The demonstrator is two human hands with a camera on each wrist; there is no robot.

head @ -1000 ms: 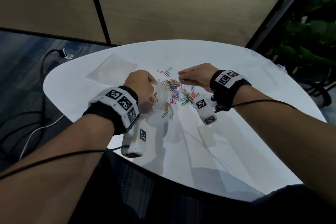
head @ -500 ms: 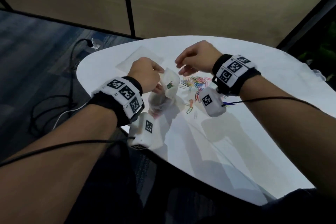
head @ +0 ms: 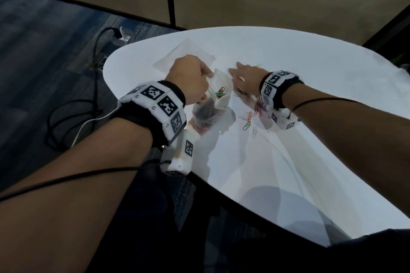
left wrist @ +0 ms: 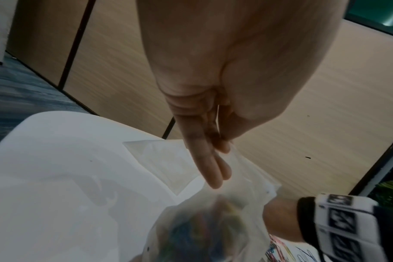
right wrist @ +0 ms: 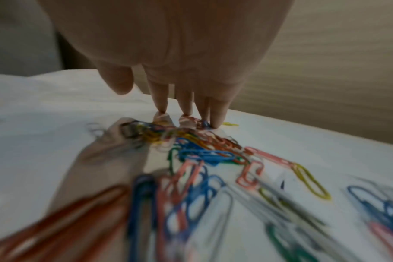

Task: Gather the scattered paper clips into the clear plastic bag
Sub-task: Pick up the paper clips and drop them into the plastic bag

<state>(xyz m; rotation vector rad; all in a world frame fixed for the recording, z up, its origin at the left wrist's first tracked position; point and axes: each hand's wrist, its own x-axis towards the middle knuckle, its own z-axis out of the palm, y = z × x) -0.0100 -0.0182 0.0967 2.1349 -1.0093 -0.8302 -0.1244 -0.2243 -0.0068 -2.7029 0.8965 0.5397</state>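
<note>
My left hand (head: pixel 190 77) pinches the rim of the clear plastic bag (head: pixel 218 95) and holds it up over the white table (head: pixel 310 99); a few coloured paper clips lie inside the bag. In the left wrist view the fingers (left wrist: pixel 204 159) grip the bag's top edge (left wrist: pixel 242 168). My right hand (head: pixel 244 75) lies flat beside the bag with straight fingers. Its fingertips (right wrist: pixel 186 108) press on the far end of a heap of coloured paper clips (right wrist: pixel 204 154). More clips (head: pixel 249 118) are scattered near that wrist.
A second flat clear bag (head: pixel 184 57) lies on the table behind my left hand. The table's left edge (head: pixel 106 73) drops off to a carpeted floor with cables (head: pixel 73 106). Wood wall panels stand behind the table.
My right hand has come down from above the bag and spread flat onto the clip heap. The left hand keeps holding the bag, which now holds a few more clips.
</note>
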